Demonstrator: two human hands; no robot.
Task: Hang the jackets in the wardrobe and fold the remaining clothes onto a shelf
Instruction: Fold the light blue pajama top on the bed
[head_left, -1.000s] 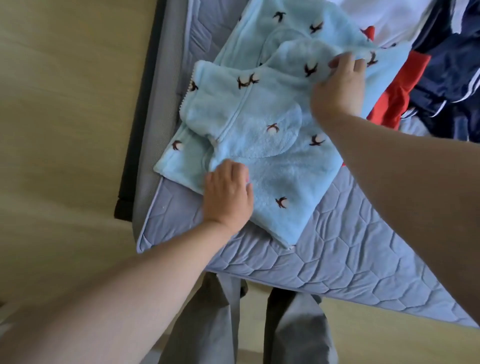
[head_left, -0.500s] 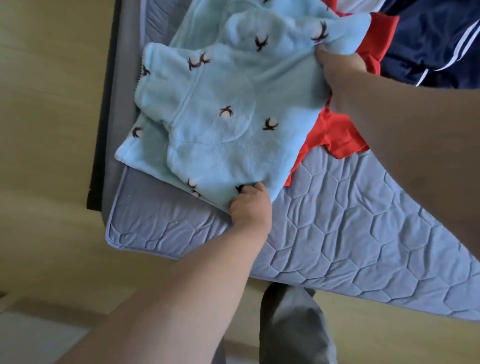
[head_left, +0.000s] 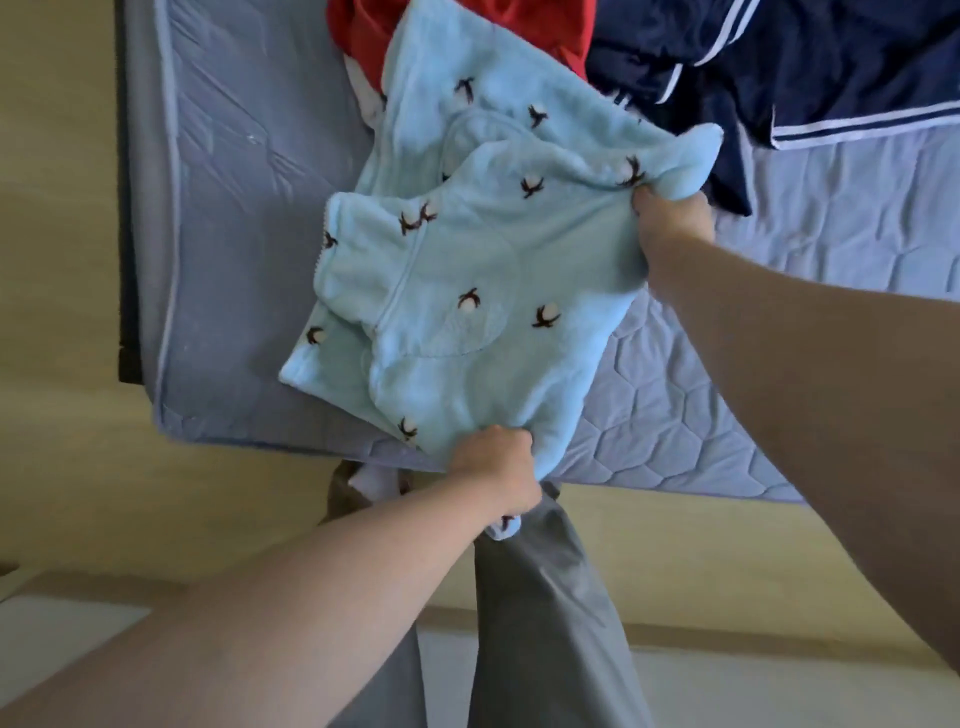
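A light blue fleece garment (head_left: 467, 291) with small dark and white prints lies folded over the near corner of the quilted mattress (head_left: 675, 415). My left hand (head_left: 493, 467) grips its near bottom edge, fingers curled under the fabric. Its far right edge is bunched in my right hand (head_left: 670, 223), which grips it. A red garment (head_left: 363, 36) lies beyond it, partly under the fleece. A navy jacket (head_left: 805, 62) with white stripes is spread at the far right.
The mattress's left edge (head_left: 166, 218) and near edge drop to a pale wooden floor (head_left: 62, 364). My grey trouser legs (head_left: 545, 623) stand against the near edge. A lighter floor patch (head_left: 52, 639) shows at lower left.
Both hands moved from pressing and folding the fleece to gripping its near and far right edges. The fleece has shifted toward the mattress corner, exposing more of the red and navy clothes.
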